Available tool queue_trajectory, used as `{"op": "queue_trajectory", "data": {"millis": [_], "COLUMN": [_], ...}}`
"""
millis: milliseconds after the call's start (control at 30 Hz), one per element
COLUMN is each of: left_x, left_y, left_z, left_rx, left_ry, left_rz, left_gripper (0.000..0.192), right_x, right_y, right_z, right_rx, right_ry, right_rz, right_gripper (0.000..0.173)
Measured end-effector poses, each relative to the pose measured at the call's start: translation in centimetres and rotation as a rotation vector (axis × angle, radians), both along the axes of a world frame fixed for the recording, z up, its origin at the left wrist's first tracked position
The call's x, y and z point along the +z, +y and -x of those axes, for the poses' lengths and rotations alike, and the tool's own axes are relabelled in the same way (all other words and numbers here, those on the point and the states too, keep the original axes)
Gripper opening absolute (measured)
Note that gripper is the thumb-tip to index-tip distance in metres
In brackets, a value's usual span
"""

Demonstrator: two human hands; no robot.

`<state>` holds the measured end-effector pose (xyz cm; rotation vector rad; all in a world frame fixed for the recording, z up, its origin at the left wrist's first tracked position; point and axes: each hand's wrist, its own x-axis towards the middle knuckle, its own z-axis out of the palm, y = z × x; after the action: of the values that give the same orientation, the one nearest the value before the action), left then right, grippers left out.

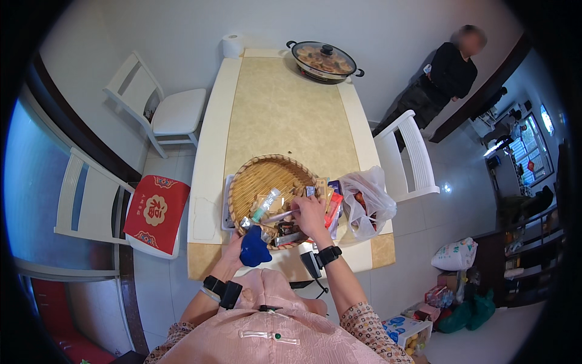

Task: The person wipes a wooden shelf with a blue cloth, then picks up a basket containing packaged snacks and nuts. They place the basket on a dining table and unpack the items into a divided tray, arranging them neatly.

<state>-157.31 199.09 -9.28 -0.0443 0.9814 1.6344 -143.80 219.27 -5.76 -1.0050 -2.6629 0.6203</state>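
A round woven bamboo basket (266, 175) rests near the front edge of the table, with packets and small items in its near half. My left hand (233, 253) is at the basket's front-left rim and grips a dark blue cloth item (255, 247). My right hand (310, 216) reaches over the right side of the basket, fingertips closed on a thin pale strip (281, 215). Beside that strip lies a clear tube with a green end (266, 205). Small brown lumps and a silvery packet (288, 238) sit close by, partly overlapped.
Right of the basket are colourful packets (334, 207) and a translucent plastic bag (369, 202) with reddish contents. A lidded electric pan (325, 61) stands at the table's far end near a paper roll (233, 46). White chairs (178, 111) flank the table. A person (450, 73) stands at the right wall.
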Motion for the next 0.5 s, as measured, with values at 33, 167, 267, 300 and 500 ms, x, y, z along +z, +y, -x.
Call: {"op": "queue_trajectory", "data": {"millis": [33, 167, 267, 300, 500], "left_x": [-0.1, -0.7, -1.0, -1.0, -0.3], "left_y": [0.1, 0.1, 0.1, 0.1, -0.2], "left_z": [-0.1, -0.1, 0.0, 0.1, -0.4], "left_rx": [0.016, 0.069, 0.049, 0.041, 0.013], "left_ry": [-0.027, -0.017, -0.061, -0.051, -0.027], "left_rz": [0.019, 0.035, 0.021, 0.025, -0.033], "left_gripper": [0.035, 0.026, 0.034, 0.038, 0.038], "right_x": [0.0, -0.4, -1.0, -1.2, -1.0], "right_y": [-0.1, -0.6, -1.0, -1.1, -1.4], "right_z": [0.0, 0.3, 0.4, 0.4, 0.6], "right_rx": [-0.028, -0.184, -0.266, -0.254, -0.239], "right_ry": [0.088, 0.337, 0.346, 0.323, 0.087], "right_rz": [0.017, 0.113, -0.081, -0.135, 0.017], "right_gripper": [0.013, 0.010, 0.015, 0.016, 0.020]}}
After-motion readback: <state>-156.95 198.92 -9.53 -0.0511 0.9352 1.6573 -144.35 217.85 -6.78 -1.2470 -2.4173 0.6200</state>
